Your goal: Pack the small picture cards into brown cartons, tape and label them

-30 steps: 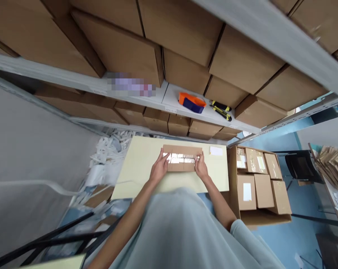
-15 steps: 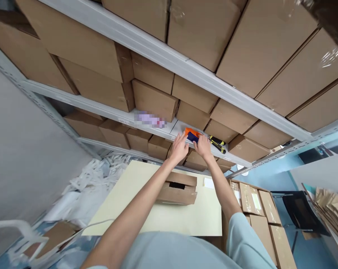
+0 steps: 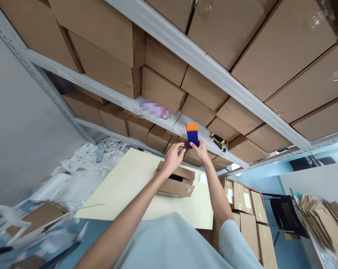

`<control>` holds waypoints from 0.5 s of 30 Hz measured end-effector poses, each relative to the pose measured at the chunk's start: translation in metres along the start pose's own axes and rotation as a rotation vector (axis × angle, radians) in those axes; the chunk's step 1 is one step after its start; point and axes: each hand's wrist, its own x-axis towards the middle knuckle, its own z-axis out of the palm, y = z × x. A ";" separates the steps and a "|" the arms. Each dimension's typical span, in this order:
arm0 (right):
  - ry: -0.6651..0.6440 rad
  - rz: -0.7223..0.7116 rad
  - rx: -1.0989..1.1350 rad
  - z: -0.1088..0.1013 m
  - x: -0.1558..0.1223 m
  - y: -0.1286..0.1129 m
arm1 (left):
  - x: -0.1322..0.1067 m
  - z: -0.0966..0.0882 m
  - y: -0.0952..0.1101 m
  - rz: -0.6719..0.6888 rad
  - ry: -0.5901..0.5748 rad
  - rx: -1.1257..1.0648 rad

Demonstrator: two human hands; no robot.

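Orange-and-blue tool [image 3: 193, 137] now raised upright by far shelf [image 3: 181, 120], gripped in right hand [image 3: 200, 151]. Left hand [image 3: 174, 157] just beside, loose, empty. Box [image 3: 171, 189] lies unheld on near table [image 3: 124, 183].

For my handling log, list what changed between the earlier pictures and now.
The left hand and right hand let go of the cardboard box; the right took the orange-and-blue object off the shelf, the left apart from it. The yellow-and-black knives stayed there.
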 end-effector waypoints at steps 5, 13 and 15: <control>-0.032 0.037 0.644 0.047 -0.079 0.002 | -0.048 -0.025 0.009 0.011 -0.010 -0.033; -0.075 0.174 0.685 0.086 -0.135 0.003 | -0.099 -0.046 -0.017 -0.153 -0.143 -0.060; -0.086 0.184 0.642 0.089 -0.143 0.006 | -0.108 -0.052 -0.019 -0.166 -0.162 -0.079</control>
